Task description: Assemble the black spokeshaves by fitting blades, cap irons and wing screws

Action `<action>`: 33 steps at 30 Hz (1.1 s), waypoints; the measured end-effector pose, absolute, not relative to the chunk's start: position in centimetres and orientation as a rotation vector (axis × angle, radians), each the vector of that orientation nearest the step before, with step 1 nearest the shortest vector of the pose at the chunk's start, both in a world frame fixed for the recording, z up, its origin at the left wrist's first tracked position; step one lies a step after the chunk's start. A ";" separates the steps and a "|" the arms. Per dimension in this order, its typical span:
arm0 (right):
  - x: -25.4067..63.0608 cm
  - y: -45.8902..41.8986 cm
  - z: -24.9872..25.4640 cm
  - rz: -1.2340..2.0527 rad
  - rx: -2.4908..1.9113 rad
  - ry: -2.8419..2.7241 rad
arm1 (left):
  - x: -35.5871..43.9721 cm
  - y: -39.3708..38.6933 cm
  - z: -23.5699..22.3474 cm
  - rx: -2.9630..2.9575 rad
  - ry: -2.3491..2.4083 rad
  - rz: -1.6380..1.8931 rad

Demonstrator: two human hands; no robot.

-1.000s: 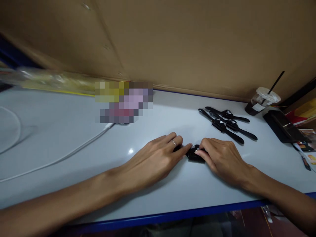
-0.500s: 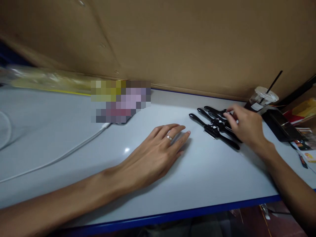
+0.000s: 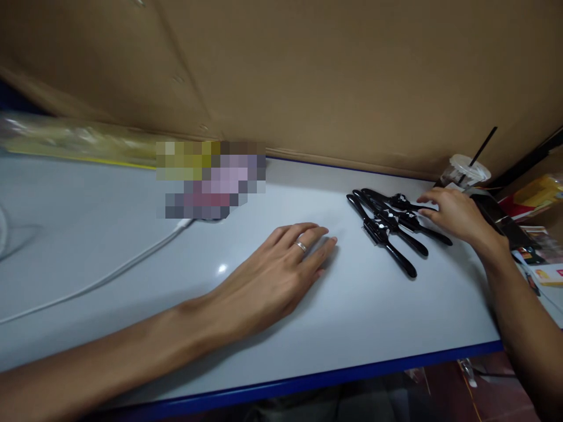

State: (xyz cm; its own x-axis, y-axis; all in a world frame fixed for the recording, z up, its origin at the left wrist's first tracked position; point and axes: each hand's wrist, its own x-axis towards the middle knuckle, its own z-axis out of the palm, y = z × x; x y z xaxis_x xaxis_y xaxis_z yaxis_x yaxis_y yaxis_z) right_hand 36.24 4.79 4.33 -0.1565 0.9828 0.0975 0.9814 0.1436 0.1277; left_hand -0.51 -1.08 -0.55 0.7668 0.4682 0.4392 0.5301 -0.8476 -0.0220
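Note:
Several black spokeshaves (image 3: 382, 231), each with two slim handles and a short metal blade section, lie fanned side by side on the table at the right. My right hand (image 3: 453, 211) is at the far end of the group, its thumb and fingers around the right handle of the rearmost spokeshave (image 3: 399, 201). Palm down, my left hand (image 3: 292, 264) rests on the white tabletop (image 3: 352, 316) to the left of the spokeshaves. Its fingers are stretched out, a ring is on one of them, and nothing is in it.
A plastic cup (image 3: 468, 170) with a black straw stands behind my right hand, beside a black box (image 3: 501, 220). Papers and packets crowd the right edge. A white cable (image 3: 132, 266) runs to a pixelated object (image 3: 220, 184). Cardboard (image 3: 308, 76) lines the back.
My right hand has moved right, to the end of the rearmost spokeshave's handle. The spokeshaves have shifted and turned, now spread more apart at their right ends. My left hand stays in place.

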 end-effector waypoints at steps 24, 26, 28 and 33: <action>37.2 6.2 2.9 -0.081 2.233 2.446 | -0.4 -1.2 -0.1 -2.788 -0.768 -0.581; 36.4 5.6 3.3 -0.019 2.265 2.445 | -0.4 -1.3 0.2 -2.811 -0.745 -0.634; 35.2 4.7 3.9 0.043 2.307 2.475 | -0.4 -1.5 0.5 -2.830 -0.725 -0.724; 30.8 1.3 5.2 -0.396 2.187 2.854 | -0.7 -1.9 1.1 -2.776 -0.735 -0.975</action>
